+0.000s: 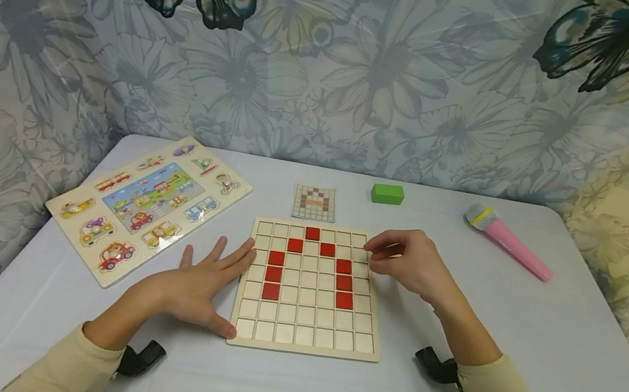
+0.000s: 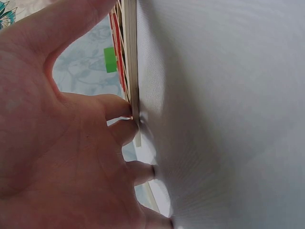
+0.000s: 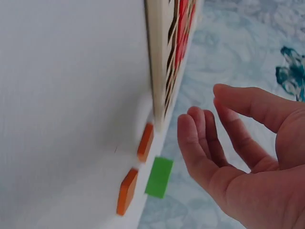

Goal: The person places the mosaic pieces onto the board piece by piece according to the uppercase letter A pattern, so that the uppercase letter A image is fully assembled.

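A square wooden grid board (image 1: 303,352) lies on the table, with red square tiles (image 1: 273,274) forming an arch in its cells. My left hand (image 1: 206,285) is spread along the left edge of the board, thumb at the near corner and fingertips touching the side. At the upper right edge hovers my right hand (image 1: 412,264), its fingers loosely bent; nothing shows between them in the right wrist view. Two orange pieces (image 3: 127,192) lie on the table beyond the board there, hidden behind the hand in the head view.
Behind the board lies a small pattern card (image 1: 315,203), with a green block (image 1: 387,194) to its right. A pink toy microphone (image 1: 517,251) rests at the far right. On the left, a vehicle picture puzzle (image 1: 103,279) sits at an angle. Patterned cloth hangs behind the table.
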The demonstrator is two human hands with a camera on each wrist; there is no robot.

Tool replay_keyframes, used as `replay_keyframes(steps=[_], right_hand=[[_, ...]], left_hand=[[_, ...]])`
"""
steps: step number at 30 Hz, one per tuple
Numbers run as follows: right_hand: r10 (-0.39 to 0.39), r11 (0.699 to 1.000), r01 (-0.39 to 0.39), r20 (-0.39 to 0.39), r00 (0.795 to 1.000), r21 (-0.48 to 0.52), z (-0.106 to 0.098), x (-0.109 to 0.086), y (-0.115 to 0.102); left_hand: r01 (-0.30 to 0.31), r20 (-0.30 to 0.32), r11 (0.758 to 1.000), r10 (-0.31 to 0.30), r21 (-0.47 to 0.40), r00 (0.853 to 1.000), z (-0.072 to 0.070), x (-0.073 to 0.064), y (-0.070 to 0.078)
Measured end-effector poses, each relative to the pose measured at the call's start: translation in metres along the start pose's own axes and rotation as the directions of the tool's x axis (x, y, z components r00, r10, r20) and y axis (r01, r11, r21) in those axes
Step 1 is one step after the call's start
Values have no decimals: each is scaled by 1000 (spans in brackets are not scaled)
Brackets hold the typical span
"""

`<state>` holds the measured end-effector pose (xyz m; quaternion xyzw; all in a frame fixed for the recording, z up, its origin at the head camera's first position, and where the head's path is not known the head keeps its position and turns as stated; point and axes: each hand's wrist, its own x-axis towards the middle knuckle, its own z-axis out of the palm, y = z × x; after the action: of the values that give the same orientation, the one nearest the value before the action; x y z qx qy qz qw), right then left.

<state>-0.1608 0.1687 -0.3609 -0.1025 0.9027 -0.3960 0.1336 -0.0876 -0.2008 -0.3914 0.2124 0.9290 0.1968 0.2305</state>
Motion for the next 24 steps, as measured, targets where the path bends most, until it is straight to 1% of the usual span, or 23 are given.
replay_keyframes(steps=[3,9,15,24], right_hand=[[27,999,-27,-19,999,-21,-6,1,6],[18,998,-20,-35,999,-59,-11,6,16],[45,992,-50,-48,998,-115,-13,10,23],[51,976,-54,-22,998,-209,-15,15,28]], left_hand=[[0,3,1000,0,-3,1000,0,0,0],[3,4,1000,-3,-10,1000,0,0,1],[1,4,1000,-1,-9,1000,-1,0,2],[3,3,1000,-3,-11,1000,-1,-1,2]])
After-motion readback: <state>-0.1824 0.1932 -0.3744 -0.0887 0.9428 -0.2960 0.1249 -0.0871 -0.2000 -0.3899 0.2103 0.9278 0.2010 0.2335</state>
